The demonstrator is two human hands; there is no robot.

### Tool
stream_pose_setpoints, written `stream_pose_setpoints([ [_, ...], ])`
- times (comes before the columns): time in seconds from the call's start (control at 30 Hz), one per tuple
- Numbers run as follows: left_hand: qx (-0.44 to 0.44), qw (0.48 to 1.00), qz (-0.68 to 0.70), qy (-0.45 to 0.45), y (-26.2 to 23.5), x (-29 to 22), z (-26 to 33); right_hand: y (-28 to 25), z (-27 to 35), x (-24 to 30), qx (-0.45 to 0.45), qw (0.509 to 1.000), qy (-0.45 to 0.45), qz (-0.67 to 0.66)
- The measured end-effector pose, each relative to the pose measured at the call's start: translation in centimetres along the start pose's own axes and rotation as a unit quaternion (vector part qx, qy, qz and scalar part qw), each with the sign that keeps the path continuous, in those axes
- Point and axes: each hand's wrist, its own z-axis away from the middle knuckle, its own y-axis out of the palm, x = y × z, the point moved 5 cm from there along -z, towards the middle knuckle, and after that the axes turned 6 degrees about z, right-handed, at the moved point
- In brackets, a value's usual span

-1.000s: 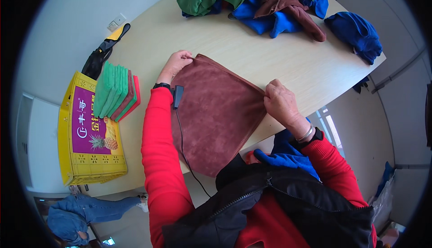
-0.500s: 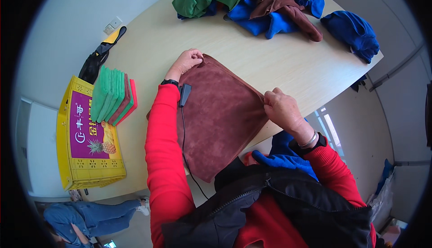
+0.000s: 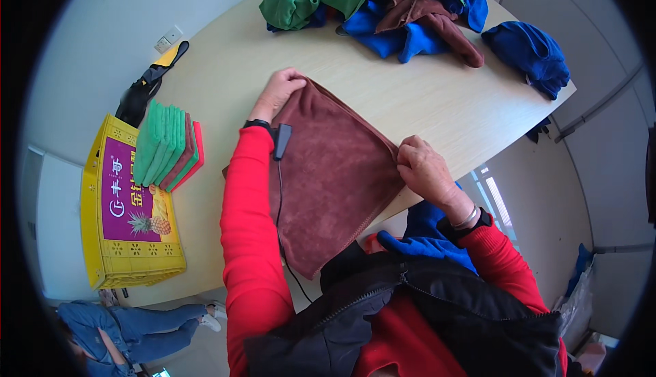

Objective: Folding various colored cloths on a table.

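A brown cloth [image 3: 328, 179] with stitched edges lies spread over the table [image 3: 232, 56], its near corner hanging past the front edge. At its far left corner my left hand [image 3: 279, 93] pinches the fabric. My right hand [image 3: 425, 172] grips the right corner with fingers closed. Between the two hands the far edge runs in a straight, slightly raised line, and the layers look doubled there. A small black device [image 3: 281, 142] on a thin cable rests by my left wrist, over the cloth.
Left stands a stack of folded green, brown and red cloths [image 3: 164, 148] beside a yellow plastic crate [image 3: 130, 261]. Crumpled green, blue and brown cloths [image 3: 383, 15] pile up at the back, with a blue bundle [image 3: 529, 56] at right. Another person [image 3: 130, 329] is at lower left.
My left hand has shifted slightly up and left with its corner. The far edge of the brown cloth now looks a little more folded over. Both hands keep their hold.
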Motion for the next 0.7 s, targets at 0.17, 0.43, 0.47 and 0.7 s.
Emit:
stream_pose_setpoints([
  [0.17,-0.019,0.996,0.073,0.047,-3.3,-5.3,3.5,-0.1,-0.1,-1.3,0.018,0.997,-0.036,-0.066],
  [0.43,-0.063,0.993,0.048,0.091,-6.8,-10.2,8.0,-0.4,0.3,-1.0,-0.022,0.990,-0.068,-0.123],
  [0.47,-0.074,0.991,0.051,0.097,-7.3,-10.7,8.7,-1.1,0.4,-0.7,-0.038,0.988,-0.072,-0.135],
  [0.7,-0.130,0.979,0.058,0.145,-11.1,-15.1,15.2,-6.8,0.3,1.9,-0.064,0.982,-0.101,-0.144],
])
